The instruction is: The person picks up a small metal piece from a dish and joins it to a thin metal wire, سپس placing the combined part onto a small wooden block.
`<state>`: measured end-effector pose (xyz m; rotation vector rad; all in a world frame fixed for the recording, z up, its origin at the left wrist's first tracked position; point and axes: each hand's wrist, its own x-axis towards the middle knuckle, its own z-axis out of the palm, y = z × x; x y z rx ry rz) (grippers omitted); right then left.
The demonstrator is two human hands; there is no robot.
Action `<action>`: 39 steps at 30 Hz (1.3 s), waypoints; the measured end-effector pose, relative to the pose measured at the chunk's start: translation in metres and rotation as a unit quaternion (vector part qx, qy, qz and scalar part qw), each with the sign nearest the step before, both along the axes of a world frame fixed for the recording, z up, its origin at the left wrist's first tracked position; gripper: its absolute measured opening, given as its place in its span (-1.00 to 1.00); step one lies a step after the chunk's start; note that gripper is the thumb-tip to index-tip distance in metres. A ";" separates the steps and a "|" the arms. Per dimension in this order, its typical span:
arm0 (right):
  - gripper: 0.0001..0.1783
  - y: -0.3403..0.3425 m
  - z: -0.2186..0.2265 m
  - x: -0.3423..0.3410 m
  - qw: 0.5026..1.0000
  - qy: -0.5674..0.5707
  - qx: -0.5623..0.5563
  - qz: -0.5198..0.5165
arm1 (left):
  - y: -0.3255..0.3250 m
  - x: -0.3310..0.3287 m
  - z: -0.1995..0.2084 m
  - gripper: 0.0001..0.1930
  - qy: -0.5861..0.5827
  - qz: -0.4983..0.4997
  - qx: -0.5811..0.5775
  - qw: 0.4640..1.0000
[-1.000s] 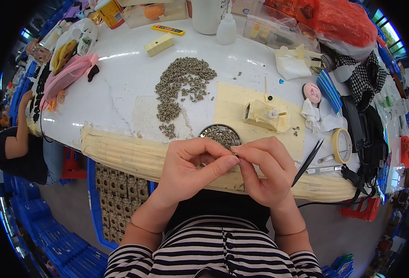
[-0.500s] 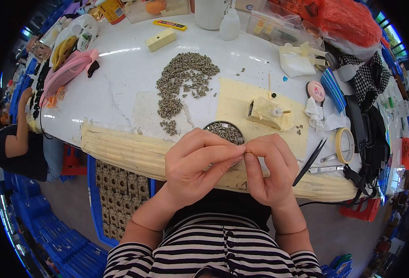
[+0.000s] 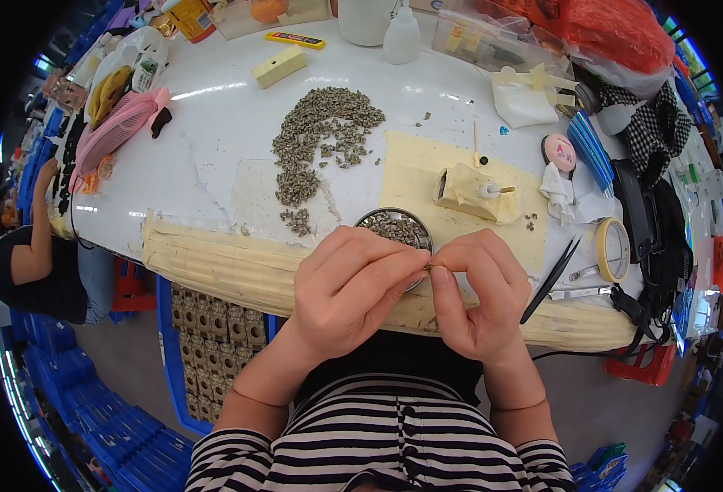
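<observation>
My left hand (image 3: 347,289) and my right hand (image 3: 484,297) meet fingertip to fingertip at the table's front edge. Both are closed in a pinch on a tiny metal part (image 3: 428,266), mostly hidden by the fingers. Just behind them stands a round dish (image 3: 429,234) full of small grey-brown metal parts, its near side covered by my left hand. Farther back, a curved heap of such parts (image 3: 329,115) lies on the white table. To the right, a small tape-wrapped block (image 3: 468,193) with a white nozzle rests on a cream sheet (image 3: 406,168).
Black tweezers (image 3: 552,280), a tape roll (image 3: 613,250) and a metal ruler (image 3: 570,293) lie at the right. A white squeeze bottle (image 3: 401,37) stands at the back. Below the padded table edge (image 3: 214,261) is a blue crate (image 3: 167,344) of metal blocks. Someone sits at far left.
The view has shifted slightly. My fingertips have parted a little, so a bit of the tiny metal part now shows between them. Everything on the table stays put.
</observation>
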<state>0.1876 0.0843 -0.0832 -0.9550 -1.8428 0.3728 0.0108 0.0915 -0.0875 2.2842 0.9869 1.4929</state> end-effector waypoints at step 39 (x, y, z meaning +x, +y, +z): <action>-0.66 -0.003 0.002 -0.001 0.997 0.017 0.072 -0.022 | -0.014 0.005 -0.004 -0.84 -0.334 -0.178 -0.384 0.842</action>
